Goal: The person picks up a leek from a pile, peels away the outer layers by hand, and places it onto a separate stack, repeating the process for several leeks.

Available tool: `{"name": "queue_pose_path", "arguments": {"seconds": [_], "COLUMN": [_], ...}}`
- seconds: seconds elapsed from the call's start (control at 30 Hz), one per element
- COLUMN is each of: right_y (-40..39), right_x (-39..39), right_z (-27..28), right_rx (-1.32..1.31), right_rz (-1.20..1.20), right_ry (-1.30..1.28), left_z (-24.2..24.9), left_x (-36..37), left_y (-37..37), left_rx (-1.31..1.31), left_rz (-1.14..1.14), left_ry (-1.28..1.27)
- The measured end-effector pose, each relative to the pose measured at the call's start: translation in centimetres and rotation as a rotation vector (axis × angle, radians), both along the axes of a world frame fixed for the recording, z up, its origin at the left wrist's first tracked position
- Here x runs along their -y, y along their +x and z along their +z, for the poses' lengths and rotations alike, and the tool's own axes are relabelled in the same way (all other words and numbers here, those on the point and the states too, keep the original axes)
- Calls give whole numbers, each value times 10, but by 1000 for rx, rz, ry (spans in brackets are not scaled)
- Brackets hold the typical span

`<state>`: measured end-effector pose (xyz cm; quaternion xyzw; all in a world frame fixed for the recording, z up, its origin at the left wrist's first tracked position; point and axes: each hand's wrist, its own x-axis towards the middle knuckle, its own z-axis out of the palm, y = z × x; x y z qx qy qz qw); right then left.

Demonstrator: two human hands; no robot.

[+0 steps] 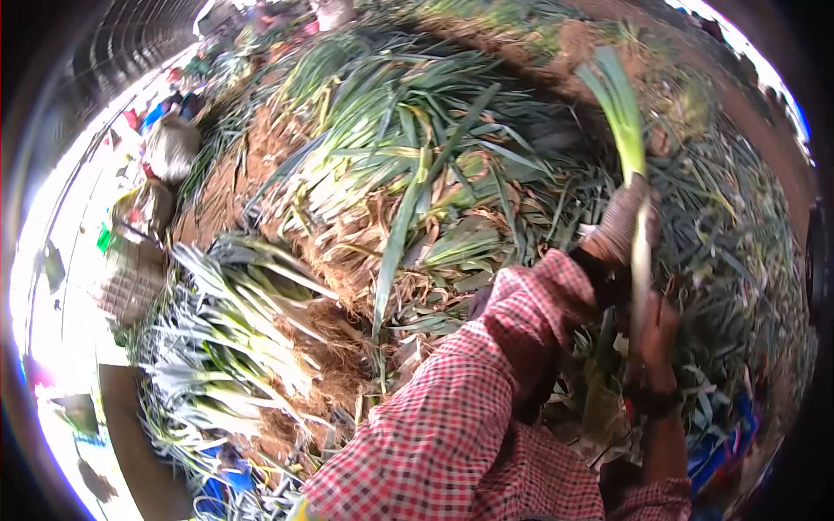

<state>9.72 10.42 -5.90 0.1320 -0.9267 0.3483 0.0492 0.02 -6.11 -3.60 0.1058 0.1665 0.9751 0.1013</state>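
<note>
My left hand (pixel 622 221), in a greyish glove, is closed around a leek (pixel 625 122). The leek stands nearly upright, its short green leaves at the top and its pale shank running down past the glove. My right hand (pixel 658 334), with a dark band at the wrist, is curled beside the shank's lower end. Blur hides what its fingers hold, if anything. Loose green leaves (pixel 717 234) lie around and below both hands.
A large heap of leeks (pixel 382 148) spreads ahead. To the lower left lies a pile of leeks with roots (pixel 252 347). Pale sacks (pixel 171 148) stand along the left side, and a blue item (pixel 721 451) lies at the lower right. Dry leaves litter the ground.
</note>
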Motion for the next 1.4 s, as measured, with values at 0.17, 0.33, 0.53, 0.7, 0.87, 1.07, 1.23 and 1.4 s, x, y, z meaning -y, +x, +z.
{"name": "queue_pose_path", "arguments": {"seconds": [0.17,0.33,0.53,0.7,0.87,1.07,1.23,1.4], "right_y": [-10,21,84,51,32,25,50,90], "right_x": [-45,-8,22,-12,-37,-10,-12,-2], "right_z": [-57,10,61,44,6,9,11,15], "right_rx": [-110,478,251,184,-202,-69,199,281], "right_rz": [-74,-46,8,-226,-303,-178,-29,-187], "right_ry": [-35,-447,-334,-180,193,158,56,-466], "left_z": [1,10,39,48,62,64,44,55], "left_x": [-14,-17,-5,-14,-13,-8,-14,0], "left_y": [6,20,34,31,57,57,34,44], "left_rx": [10,-66,-14,-88,449,307,178,93], "left_rz": [-104,-98,15,268,498,762,748,573], "left_ry": [85,96,121,-5,-332,-534,-481,-232]}}
